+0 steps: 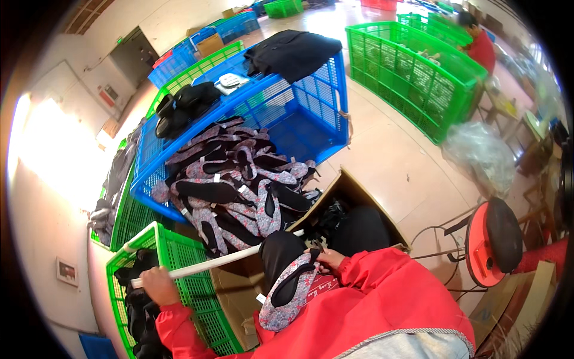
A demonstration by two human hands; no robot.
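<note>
My left hand (158, 286) is closed round the lower end of a long white rod (221, 261), which slants up to the right across my lap. On my lap lies a floral grey-and-pink slipper (276, 311) with a black inside and a small white tag. My right hand (329, 258) is closed at the slipper's far end, its fingers bent and partly hidden. A small greyish thing by those fingertips is too unclear to name. Just beyond, a heap of similar floral slippers (239, 173) spills from a blue plastic crate (296, 122) lying open toward me.
Below the rod stands a green crate (185, 263) with dark items. An open cardboard box (341, 191) surrounds my knees. A black cloth (293, 52) and black shoes (188, 105) lie on the blue crate. At right are a green crate (412, 90), a plastic bag (481, 155) and a co-worker (481, 51).
</note>
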